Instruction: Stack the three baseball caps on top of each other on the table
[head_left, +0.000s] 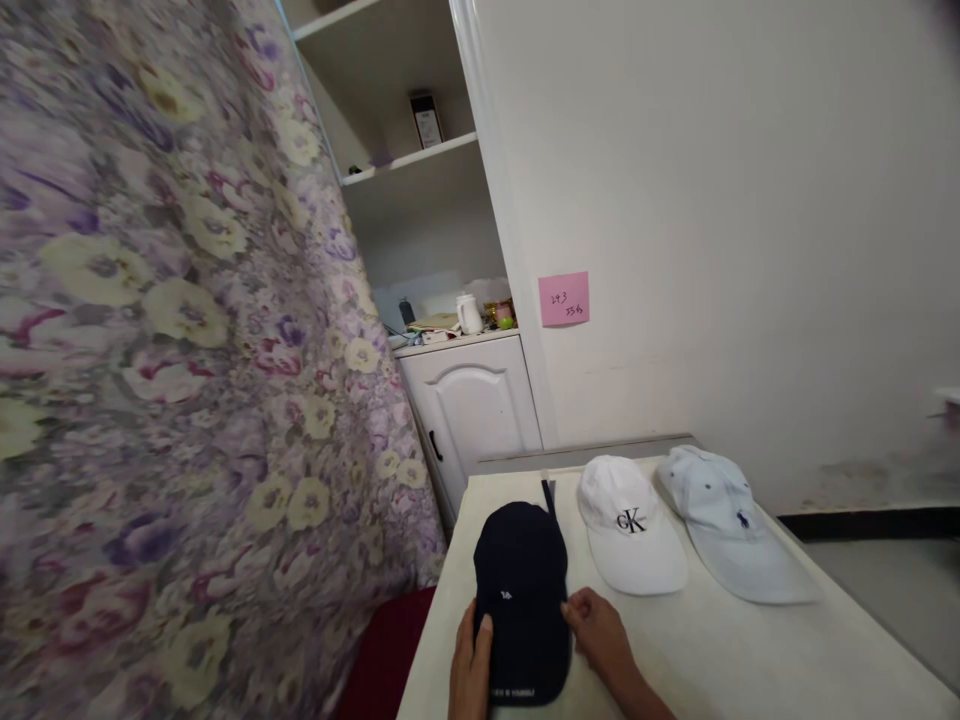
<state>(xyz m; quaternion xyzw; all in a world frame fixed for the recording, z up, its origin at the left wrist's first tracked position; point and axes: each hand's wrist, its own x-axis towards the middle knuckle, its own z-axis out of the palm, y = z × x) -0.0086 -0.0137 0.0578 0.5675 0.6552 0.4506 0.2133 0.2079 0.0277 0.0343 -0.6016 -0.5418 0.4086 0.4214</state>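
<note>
A dark navy cap lies on the pale table, its brim toward me. My left hand rests on the cap's left side, thumb on the brim. My right hand touches its right edge with the fingertips. Neither hand lifts it. To the right lie a white cap with a black logo and, beyond it, a light blue cap. All three sit in a row with crowns toward the wall.
A purple floral curtain hangs close on the left. Behind the table are a white cabinet with clutter on top, shelves above, and a pink sticky note on the wall. Dark red fabric lies below the table's left edge.
</note>
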